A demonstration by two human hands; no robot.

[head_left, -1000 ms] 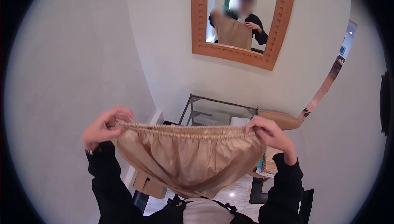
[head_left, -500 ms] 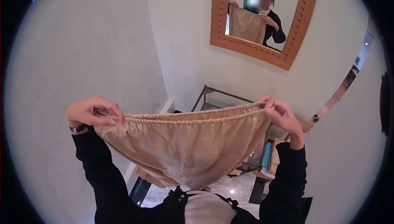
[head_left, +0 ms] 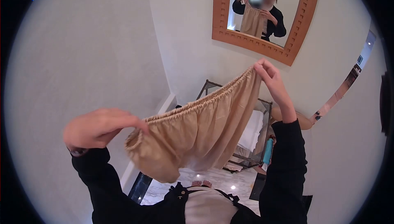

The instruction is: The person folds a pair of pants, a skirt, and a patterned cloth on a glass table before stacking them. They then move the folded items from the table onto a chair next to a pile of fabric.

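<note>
A beige cloth garment (head_left: 197, 133) with a gathered elastic waistband hangs between my two hands. My left hand (head_left: 104, 129), slightly blurred, is closed at the band's lower left end, thumb and fingers at the elastic. Higher up on the other side, my right hand (head_left: 271, 76) pinches the opposite end between thumb and fingers. The waistband slants upward from left to right, its two edges close together, while the fabric falls below in loose folds. At the left end, the cloth curls over beneath my left fingers.
A wooden-framed mirror (head_left: 253, 48) on the wall reflects a person holding the cloth. Behind the garment stands a metal-framed glass shelf (head_left: 266, 105) with white folded cloth (head_left: 251, 131) on it. A turquoise cylindrical item (head_left: 267, 151) is beside it, above a marble floor (head_left: 240, 183).
My right hand has risen with its end of the waistband. My left hand has dropped slightly, and its end of the cloth has moved inward, so the band now slants and spans less width.
</note>
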